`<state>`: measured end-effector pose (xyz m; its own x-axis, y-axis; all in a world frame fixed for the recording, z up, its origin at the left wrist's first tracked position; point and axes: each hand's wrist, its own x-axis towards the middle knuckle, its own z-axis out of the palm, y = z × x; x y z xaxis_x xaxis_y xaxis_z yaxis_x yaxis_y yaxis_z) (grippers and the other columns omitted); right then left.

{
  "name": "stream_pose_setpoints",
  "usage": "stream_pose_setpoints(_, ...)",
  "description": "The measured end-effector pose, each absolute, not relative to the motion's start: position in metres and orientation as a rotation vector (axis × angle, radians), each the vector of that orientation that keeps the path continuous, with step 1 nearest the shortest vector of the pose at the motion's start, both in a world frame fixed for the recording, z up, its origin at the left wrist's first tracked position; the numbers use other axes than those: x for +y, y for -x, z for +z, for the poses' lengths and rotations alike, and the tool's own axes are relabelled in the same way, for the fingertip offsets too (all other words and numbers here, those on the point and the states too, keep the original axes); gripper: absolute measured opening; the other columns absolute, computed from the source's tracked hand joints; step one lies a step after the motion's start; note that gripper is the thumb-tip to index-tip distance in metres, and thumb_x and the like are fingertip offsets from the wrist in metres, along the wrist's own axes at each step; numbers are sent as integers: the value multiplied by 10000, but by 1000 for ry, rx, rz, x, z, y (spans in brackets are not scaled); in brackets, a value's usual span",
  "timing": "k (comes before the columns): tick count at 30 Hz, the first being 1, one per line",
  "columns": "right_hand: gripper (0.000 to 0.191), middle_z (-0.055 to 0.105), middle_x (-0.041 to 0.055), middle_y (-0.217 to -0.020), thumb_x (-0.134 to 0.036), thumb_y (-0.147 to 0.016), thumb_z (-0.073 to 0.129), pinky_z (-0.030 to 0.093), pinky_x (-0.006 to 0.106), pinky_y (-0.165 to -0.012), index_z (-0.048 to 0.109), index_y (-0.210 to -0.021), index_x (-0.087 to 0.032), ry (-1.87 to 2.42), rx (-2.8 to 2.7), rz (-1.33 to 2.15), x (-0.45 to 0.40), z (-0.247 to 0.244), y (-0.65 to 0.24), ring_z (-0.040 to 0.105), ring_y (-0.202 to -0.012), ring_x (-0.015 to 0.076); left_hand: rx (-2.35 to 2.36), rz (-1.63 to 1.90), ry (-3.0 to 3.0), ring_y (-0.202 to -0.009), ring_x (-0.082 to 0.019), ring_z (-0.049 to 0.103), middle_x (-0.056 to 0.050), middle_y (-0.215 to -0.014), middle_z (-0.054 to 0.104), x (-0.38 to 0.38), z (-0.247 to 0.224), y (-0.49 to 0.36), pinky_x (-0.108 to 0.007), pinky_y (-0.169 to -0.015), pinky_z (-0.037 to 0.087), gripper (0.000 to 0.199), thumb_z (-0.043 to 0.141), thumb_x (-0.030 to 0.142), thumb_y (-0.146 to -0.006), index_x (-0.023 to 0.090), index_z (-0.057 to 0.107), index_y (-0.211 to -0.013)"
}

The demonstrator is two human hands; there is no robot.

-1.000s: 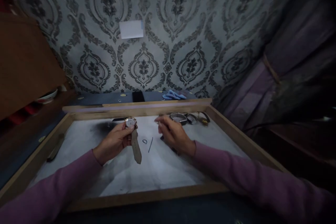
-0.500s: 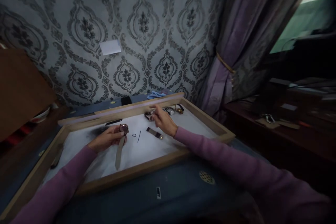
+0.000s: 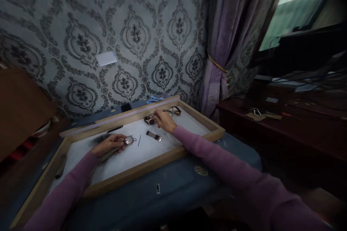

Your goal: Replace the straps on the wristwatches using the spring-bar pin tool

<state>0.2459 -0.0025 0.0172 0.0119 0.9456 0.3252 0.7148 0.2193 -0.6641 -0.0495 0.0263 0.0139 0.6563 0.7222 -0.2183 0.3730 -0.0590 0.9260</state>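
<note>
Works at a blue-covered desk (image 3: 176, 171), behind a shallow wooden tray (image 3: 130, 177) with a white lining. Inside it, holds a silver-rimmed watch (image 3: 129, 140) in the left hand (image 3: 108, 145), fingers closed on its side. Just right of that, a thin dark strip (image 3: 139, 140), then a short strap (image 3: 153, 136) with a metal buckle, lying loose. Farther in, has the right hand (image 3: 165, 120) beside a dark watch (image 3: 149, 120), fingers drawn narrow; cannot tell whether gripping it. Beyond, near the far corner, more watches (image 3: 176, 111). Behind the tray, a crumpled light-blue cloth (image 3: 154, 99); farthest, on patterned wallpaper (image 3: 135, 36), a white card (image 3: 106, 59).
</note>
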Motion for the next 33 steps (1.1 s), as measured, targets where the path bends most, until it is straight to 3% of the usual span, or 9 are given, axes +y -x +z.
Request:
stream_pose_setpoints(6, 324, 587, 93, -1207, -312, -935, 570, 531, 419, -848, 555, -1219, -156, 1592, -1856, 352, -4, 19, -244, 615, -1013, 217, 1004, 346, -1961, -538, -133, 465, 14, -605, 555, 35, 18, 53, -235, -514, 341, 358, 699, 423, -698, 154, 645, -928)
stream_pose_setpoints(13, 320, 587, 92, -1207, -314, -936, 568, 531, 418, -848, 559, -1215, -157, 1610, -1962, 399, -4, 17, -242, 615, -1013, 216, 1142, 597, -2231, -812, -250, 534, -54, -825, 641, 37, 24, 59, -316, -765, 373, 191, 659, 375, -712, 208, 655, -805)
stream_pose_setpoints(18, 323, 591, 92, -1196, -314, -935, 569, 534, 415, -838, 556, -1215, -152, 1603, -2002, 458, 0, 8, -242, 618, -1002, 214, 1159, 726, -2284, -860, -268, 553, -68, -865, 640, 30, 27, 52, -344, -815, 368, 131, 580, 332, -787, 218, 634, -821)
stream_pose_setpoints(23, 237, 631, 25, -801, -38, -866, 450, 437, 276, -682, 543, -1062, -134, 1556, -2065, 456, 3, 0, -241, 576, -698, 157, 1063, 737, -2256, -742, -211, 575, -41, -822, 653, 26, 31, 30, -278, -661, 390, 115, 556, 278, -823, 202, 634, -859)
stream_pose_setpoints(26, 239, 592, 0, -747, -25, -834, 420, 376, 246, -639, 520, -1006, -158, 1538, -2069, 461, 4, -1, -240, 519, -640, 141, 1019, 641, -2259, -746, -202, 576, -33, -782, 634, 30, 33, 7, -268, -660, 406, 102, 544, 266, -833, 194, 606, -867)
stream_pose_setpoints(29, 238, 568, -17, -697, -20, -813, 419, 353, 230, -618, 521, -967, -170, 1541, -2059, 485, 4, -2, -240, 506, -618, 136, 1016, 341, -2410, -819, -201, 580, -42, -874, 626, 37, 33, -20, -277, -711, 427, 127, 498, 237, -854, 191, 577, -941)
stream_pose_setpoints(33, 248, 562, -22, -660, -23, -800, 443, 341, 219, -597, 541, -973, -171, 1568, -2050, 497, 1, 0, -240, 516, -603, 138, 1043, 229, -2474, -892, -233, 572, -58, -898, 615, 42, 28, -50, -319, -787, 416, 163, 548, 258, -834, 172, 561, -972)
